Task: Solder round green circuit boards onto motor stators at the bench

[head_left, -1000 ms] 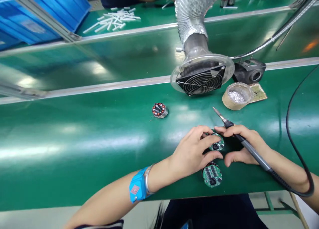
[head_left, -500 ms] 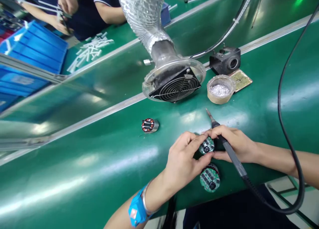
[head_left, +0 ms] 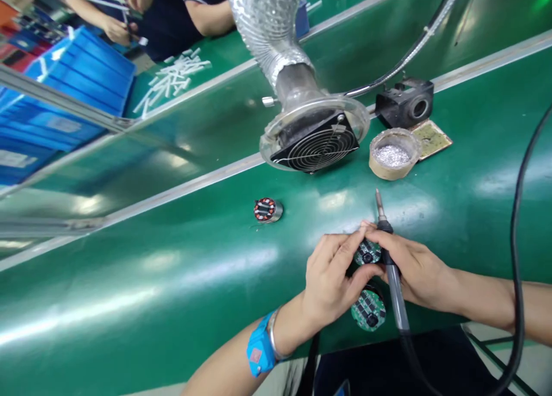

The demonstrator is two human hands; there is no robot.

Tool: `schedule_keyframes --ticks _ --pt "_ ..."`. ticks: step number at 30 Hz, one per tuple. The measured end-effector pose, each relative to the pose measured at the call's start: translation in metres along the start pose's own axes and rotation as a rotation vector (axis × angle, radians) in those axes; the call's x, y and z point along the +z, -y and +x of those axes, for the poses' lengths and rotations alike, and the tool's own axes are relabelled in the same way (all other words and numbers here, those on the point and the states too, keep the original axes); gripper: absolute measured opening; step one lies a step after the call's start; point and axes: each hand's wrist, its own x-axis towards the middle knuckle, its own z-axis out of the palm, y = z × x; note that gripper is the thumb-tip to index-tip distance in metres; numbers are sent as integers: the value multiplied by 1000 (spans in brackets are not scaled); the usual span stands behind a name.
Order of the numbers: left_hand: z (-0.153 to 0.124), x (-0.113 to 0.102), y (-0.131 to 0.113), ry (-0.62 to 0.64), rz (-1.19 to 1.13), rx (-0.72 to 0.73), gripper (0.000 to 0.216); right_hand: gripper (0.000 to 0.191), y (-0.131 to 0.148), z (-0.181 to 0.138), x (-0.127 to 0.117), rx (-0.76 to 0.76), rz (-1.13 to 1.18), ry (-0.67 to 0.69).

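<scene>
A round green circuit board (head_left: pixel 367 253) is framed by the fingers of both hands. My left hand (head_left: pixel 330 278) is closed on its left side, thumb below and fingertips above. My right hand (head_left: pixel 425 272) holds a soldering iron (head_left: pixel 395 295), tip pointing away from me, while its fingertips meet the board's right edge. Whatever lies beneath this board is hidden by the fingers. Just nearer to me, a second round board (head_left: pixel 369 311) sits on a dark part that is mostly covered. A small motor with orange windings (head_left: pixel 267 210) stands apart to the left.
A fume extractor hood (head_left: pixel 317 140) hangs over the green bench (head_left: pixel 172 287). Behind the iron's tip are a solder-filled tub (head_left: pixel 394 169), a yellowish sponge (head_left: pixel 434 140) and a black iron holder (head_left: pixel 405 106). The iron's cable (head_left: pixel 520 229) loops at right. Across the divider, another person's hands (head_left: pixel 118 31) work near white strips.
The soldering iron has swung to point more straight away from me, and my right hand has turned with it. Both hands stay at the board. The whole view has shifted slightly.
</scene>
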Motion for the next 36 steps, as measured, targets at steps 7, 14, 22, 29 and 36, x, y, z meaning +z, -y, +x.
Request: schedule_keyframes --ticks 7,14,22,29,36 --pt "-8 -5 13 36 -447 -380 62 61 -3 -2 -4 80 -2 -1" --pt "-9 0 6 -69 -668 -691 7 61 -2 1 -6 45 -60 -51" --pt "-13 4 -9 -149 -732 -800 9 60 -1 3 -6 9 -132 -57" --pt "-40 8 -20 -110 -440 -388 40 54 -1 4 -3 -32 -159 -55" --pt "-27 -26 0 123 -452 -287 45 53 -4 1 -3 16 -45 -36"
